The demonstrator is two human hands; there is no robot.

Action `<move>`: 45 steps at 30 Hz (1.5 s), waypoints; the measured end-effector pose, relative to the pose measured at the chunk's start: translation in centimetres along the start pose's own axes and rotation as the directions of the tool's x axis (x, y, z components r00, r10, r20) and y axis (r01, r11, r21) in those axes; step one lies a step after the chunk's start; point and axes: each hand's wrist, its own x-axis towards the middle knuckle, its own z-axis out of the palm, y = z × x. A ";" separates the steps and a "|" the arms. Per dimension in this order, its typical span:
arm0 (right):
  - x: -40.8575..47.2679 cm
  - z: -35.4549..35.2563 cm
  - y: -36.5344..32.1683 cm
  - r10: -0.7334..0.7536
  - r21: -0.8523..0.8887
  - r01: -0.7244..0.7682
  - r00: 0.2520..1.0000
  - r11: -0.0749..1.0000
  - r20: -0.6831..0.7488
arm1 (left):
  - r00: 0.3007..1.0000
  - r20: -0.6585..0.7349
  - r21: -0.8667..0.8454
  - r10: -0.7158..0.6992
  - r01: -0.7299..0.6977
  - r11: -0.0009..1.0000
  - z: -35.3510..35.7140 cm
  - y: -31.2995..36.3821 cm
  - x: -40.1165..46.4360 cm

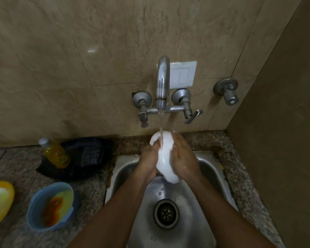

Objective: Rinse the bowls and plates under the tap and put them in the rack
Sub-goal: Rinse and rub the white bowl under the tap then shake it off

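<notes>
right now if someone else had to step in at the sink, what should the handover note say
Left hand and right hand: both grip one white dish, held on edge over the sink.
Tap is running; the stream lands on the white dish.
Waiting on the counter to the left: a blue bowl with orange residue, and a yellow dish with food scraps at the frame edge.
A yellow bottle stands behind them on a dark cloth.
Done: nothing racked that I can see; the rack is not in view.
Left: finish this rinse, rack it, then rinse and rack the blue bowl and yellow dish.
</notes>
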 end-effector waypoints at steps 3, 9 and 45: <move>0.6 1.3 -2.5 -0.207 -0.258 0.200 0.978 0.945 0.000 | 0.998 0.056 -0.042 0.009 -0.007 0.999 1.2 0.2 -0.7; -1.8 -0.3 2.9 -0.192 0.040 0.190 0.981 0.981 0.030 | 0.987 0.140 -0.252 -0.077 0.111 0.961 -1.2 0.5 -1.0; -4.5 -1.9 1.1 0.303 0.772 -0.634 0.745 0.047 0.594 | 0.970 -0.212 -0.366 -0.118 0.034 0.930 -6.0 1.1 -3.2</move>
